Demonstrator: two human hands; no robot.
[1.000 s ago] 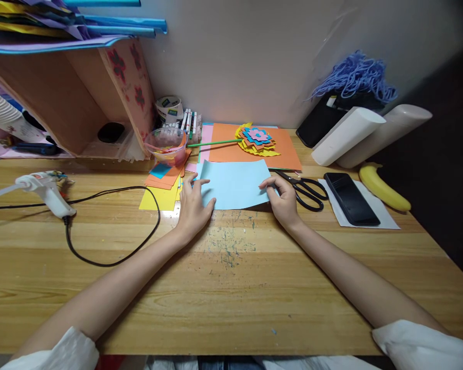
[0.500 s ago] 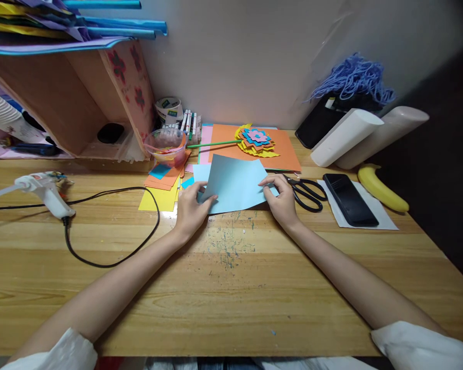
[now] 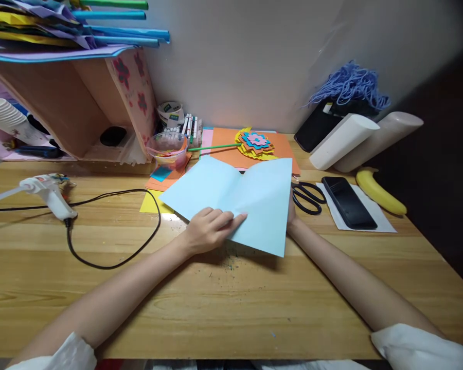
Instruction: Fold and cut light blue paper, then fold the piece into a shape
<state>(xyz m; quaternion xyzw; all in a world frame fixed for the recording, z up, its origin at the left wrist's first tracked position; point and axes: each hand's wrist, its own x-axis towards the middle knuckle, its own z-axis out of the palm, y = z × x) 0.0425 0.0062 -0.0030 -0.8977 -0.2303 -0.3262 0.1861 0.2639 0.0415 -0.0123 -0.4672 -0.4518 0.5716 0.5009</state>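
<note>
A light blue sheet of paper [image 3: 254, 200] stands spread open and tilted above the table, with a crease down its middle. My left hand [image 3: 210, 230] is at its lower edge, fingers curled and the index finger lying on the front near the crease; its thumb is hidden. Behind the sheet's right side is my right hand [image 3: 291, 213], of which only a sliver by the wrist shows; its fingers are covered by the paper. Black-handled scissors [image 3: 309, 198] lie just right of that hand, their blades out of sight.
A glue gun [image 3: 50, 194] with a looped black cord lies left. Behind the sheet are a layered paper flower [image 3: 256, 143] on orange paper, a plastic tub [image 3: 168, 149] and markers. A phone [image 3: 349, 202], banana [image 3: 381, 192] and paper rolls sit right. A cardboard box [image 3: 133, 103] stands back left.
The blue paper has gone from folded over, low on the table, to opened out and raised. My left hand has moved onto its front; my right hand has gone behind it.
</note>
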